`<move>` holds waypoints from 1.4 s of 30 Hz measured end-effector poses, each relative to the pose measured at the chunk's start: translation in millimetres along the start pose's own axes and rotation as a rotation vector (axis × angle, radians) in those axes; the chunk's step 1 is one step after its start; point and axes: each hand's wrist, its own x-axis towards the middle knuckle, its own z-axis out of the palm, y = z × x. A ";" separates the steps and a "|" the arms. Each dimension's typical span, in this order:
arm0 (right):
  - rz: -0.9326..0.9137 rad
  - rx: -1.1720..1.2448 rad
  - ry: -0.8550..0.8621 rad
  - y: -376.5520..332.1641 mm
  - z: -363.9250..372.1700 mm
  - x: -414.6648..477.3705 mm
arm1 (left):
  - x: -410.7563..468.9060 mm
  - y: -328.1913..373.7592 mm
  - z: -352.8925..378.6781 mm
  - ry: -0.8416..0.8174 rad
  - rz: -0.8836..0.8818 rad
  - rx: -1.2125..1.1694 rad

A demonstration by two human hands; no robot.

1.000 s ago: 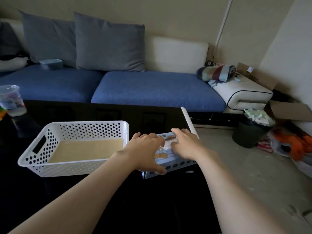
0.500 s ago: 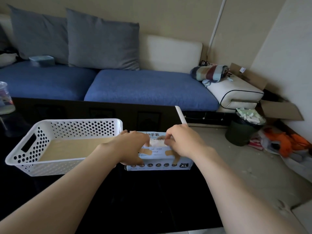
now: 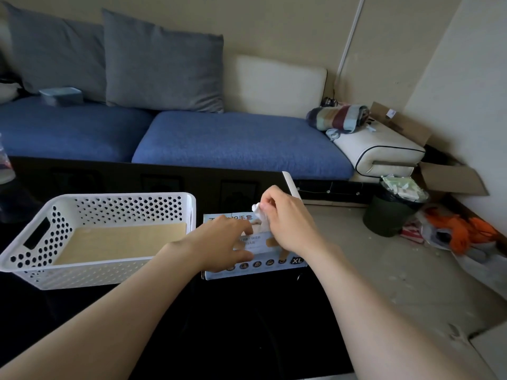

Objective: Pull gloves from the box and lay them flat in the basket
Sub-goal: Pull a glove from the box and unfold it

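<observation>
A crumpled white glove (image 3: 258,214) sticks up from the pale blue box (image 3: 263,267), pinched in the right fingers (image 3: 270,201); the white perforated basket (image 3: 123,195) sits left of them.

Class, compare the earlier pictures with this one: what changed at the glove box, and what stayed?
The right hand took hold of a white glove and lifted, drawing it partly out of the glove box. The left hand still rests on the box; the white basket still holds no glove.
</observation>
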 end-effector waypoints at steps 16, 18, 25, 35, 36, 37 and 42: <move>0.037 0.312 0.101 -1.4 0.8 -0.5 | -12.3 2.9 -10.3 -0.055 -0.064 -0.127; 0.072 0.354 -0.035 -1.7 -2.3 -2.2 | -10.4 10.0 -4.3 0.016 -0.090 -0.135; 0.152 0.489 -0.083 -0.4 -12.0 -8.8 | 1.3 18.5 -1.1 0.371 -0.190 -0.513; 0.127 0.164 -0.264 16.4 -12.3 -12.8 | 5.5 25.3 11.2 0.416 -0.135 -0.311; 0.111 0.139 -0.247 16.7 -13.2 -11.7 | 4.4 26.0 11.9 0.440 -0.113 -0.259; 0.100 0.116 -0.232 18.2 -13.1 -10.8 | 3.9 26.0 12.7 0.467 -0.098 -0.195; 0.016 0.055 -0.161 14.5 -9.4 -12.2 | 3.4 19.5 14.7 0.207 -0.267 -0.087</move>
